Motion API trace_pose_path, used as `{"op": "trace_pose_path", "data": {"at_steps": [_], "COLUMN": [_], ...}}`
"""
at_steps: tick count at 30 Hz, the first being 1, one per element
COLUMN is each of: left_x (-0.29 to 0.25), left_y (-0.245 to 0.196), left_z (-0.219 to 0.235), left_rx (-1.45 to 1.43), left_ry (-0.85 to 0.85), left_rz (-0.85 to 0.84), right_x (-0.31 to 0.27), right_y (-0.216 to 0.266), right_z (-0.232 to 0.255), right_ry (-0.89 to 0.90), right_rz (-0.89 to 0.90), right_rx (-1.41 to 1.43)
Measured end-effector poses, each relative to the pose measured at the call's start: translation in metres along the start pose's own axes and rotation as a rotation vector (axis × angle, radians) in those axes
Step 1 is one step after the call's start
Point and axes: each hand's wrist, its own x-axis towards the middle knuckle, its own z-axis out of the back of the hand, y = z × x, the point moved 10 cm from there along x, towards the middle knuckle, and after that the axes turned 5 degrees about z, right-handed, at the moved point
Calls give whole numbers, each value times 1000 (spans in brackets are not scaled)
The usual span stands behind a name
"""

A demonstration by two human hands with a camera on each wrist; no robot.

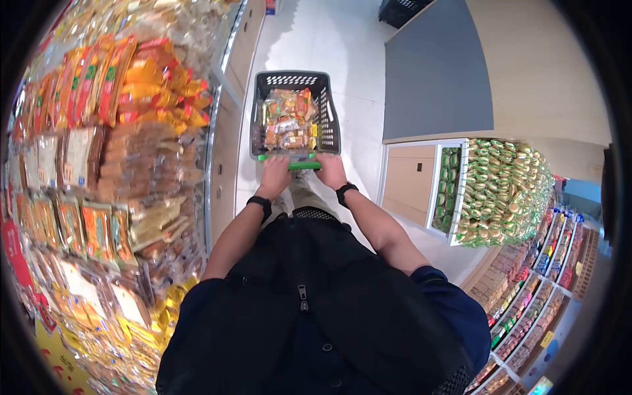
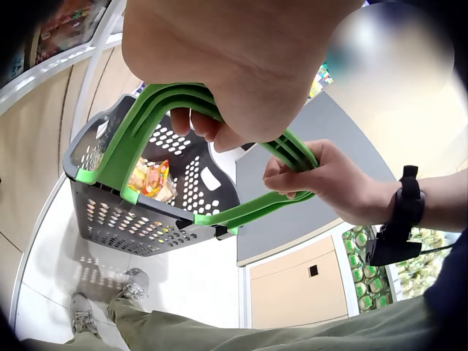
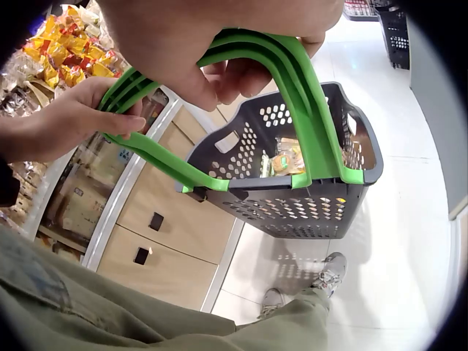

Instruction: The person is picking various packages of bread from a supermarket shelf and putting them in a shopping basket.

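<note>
At the person's twelve o'clock, the dark basket [image 1: 334, 125] of packets [image 1: 288, 118] hangs from its green handle [image 1: 303, 166], round which the left hand [image 1: 274, 176] and right hand [image 1: 331, 172] curl their fingers, probably sharing the weight to keep it level.

Left grip [image 1: 274, 176] curled, right grip [image 1: 332, 172] likewise, forearms [image 1: 378, 225] (both bare) extended

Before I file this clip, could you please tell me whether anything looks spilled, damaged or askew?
Nothing stands out: the left hand and right hand grip the green handle, the packets lie loosely piled inside the dark basket, and no spill shows on the visible floor.
</note>
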Motion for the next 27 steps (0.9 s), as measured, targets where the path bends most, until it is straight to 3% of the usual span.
{"op": "trace_pose_path", "data": {"at_steps": [3, 6, 8, 13, 15, 19, 20, 22, 24, 27], "left_x": [-39, -79, -97, -110, -119, -141, -146, -165, -179, -218], "left_y": [-4, 5, 1, -15, -9, -32, -31, -41, -36, -34], "left_z": [-2, -22, -31, -28, -39, -65, -65, -81, -95, -100], "left_rx": [-70, -98, -73, 3, 123, 280, 197, 216, 250, 202], "left_ry": [-88, -46, -24, -6, 140, 184, 171, 157, 251, 266], "left_rz": [-102, -75, -65, -36, 45, 122, 146, 81, 148, 75], "right_x": [-38, -70, -94, -119, -128, -160, -172, -203, -219, -239], "right_y": [26, 40, 37, 41, 47, 41, 42, 40, 41, 56], "right_z": [-23, -35, -47, -45, -50, -60, -61, -70, -72, -78], "right_ry": [79, 55, 184, 176, 190, 210, 194, 161, 140, 261], "right_rz": [-53, -58, -101, -85, -90, -88, -74, -44, -57, -62], "right_rx": [12, 6, -4, 83, 125, 298, 337, 488, 614, 619]}}
